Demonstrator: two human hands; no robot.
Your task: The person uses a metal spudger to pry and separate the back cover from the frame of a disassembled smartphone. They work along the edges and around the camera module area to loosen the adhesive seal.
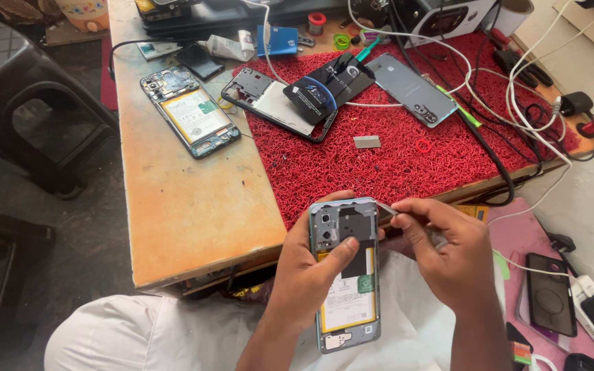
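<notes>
left hand (pixel 304 271) gripping opened phone (pixel 345 275), right hand (pixel 452 251) pinching tweezers (pixel 388 209) at its top edge

Red mat (pixel 379 172) with grey back cover (pixel 412 89), open phone (pixel 190 111) on wooden table (pixel 187 206), black chair (pixel 29 103).

**Bare forearms, pale clothing**

The person's left hand (pixel 307 264) and right hand (pixel 452 251) are both bare, with no gloves, rings, or watch showing. Both forearms are uncovered as far as the bottom edge of the view; no sleeves reach them. Below the arms, the lap is covered by off-white cloth (pixel 159 336), plain, softly creased and unpatterned.
</notes>
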